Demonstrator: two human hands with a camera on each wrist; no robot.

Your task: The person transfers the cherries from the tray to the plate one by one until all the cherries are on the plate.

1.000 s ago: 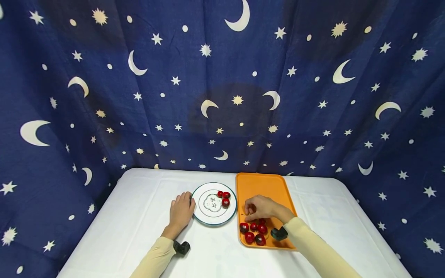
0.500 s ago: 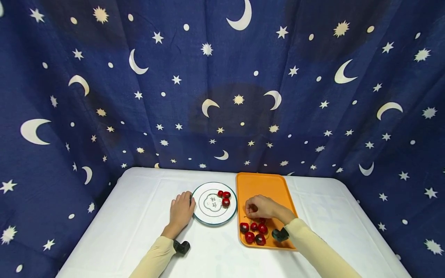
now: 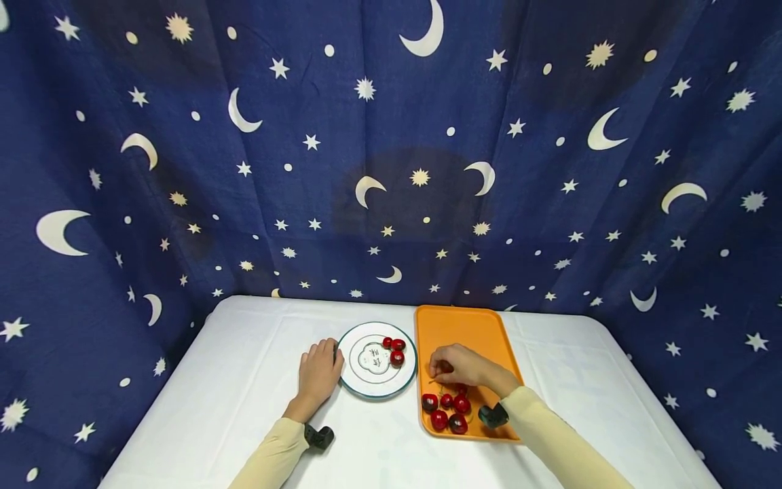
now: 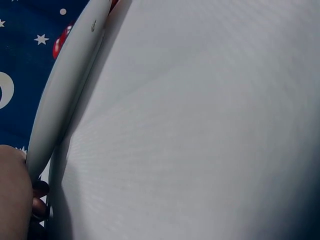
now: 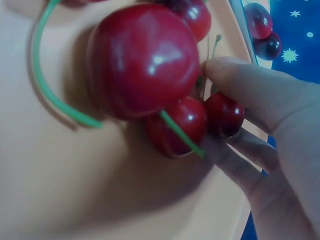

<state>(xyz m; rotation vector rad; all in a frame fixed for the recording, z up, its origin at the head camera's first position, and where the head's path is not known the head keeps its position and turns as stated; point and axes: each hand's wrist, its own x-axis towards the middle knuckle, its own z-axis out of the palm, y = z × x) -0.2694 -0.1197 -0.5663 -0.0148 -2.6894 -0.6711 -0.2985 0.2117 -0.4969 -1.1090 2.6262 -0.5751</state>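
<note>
My left hand (image 3: 320, 372) lies at the left rim of a white plate (image 3: 359, 382) with a green edge. In the left wrist view, its thumb and fingers pinch the plate (image 4: 65, 85) at the edge. Three red cherries (image 3: 397, 358) sit on the plate's right side. Over the orange tray (image 3: 464, 326), my right hand (image 3: 462, 365) holds a small dark red cherry (image 5: 226, 115) between thumb and fingers. Right beside it are another small cherry (image 5: 179, 131) and a large cherry (image 5: 145, 62) with a green stem. Several cherries (image 3: 439, 420) lie at the tray's near end.
Plate and tray stand side by side on a white-covered table (image 3: 256, 339). A dark blue curtain (image 3: 293, 190) with moons and stars hangs behind. Black wrist cameras (image 3: 319, 437) sit on both wrists.
My right thumb and fingers have drawn together around a small cherry, and the hand has otherwise barely moved. The left hand, plate and other cherries stay put.
</note>
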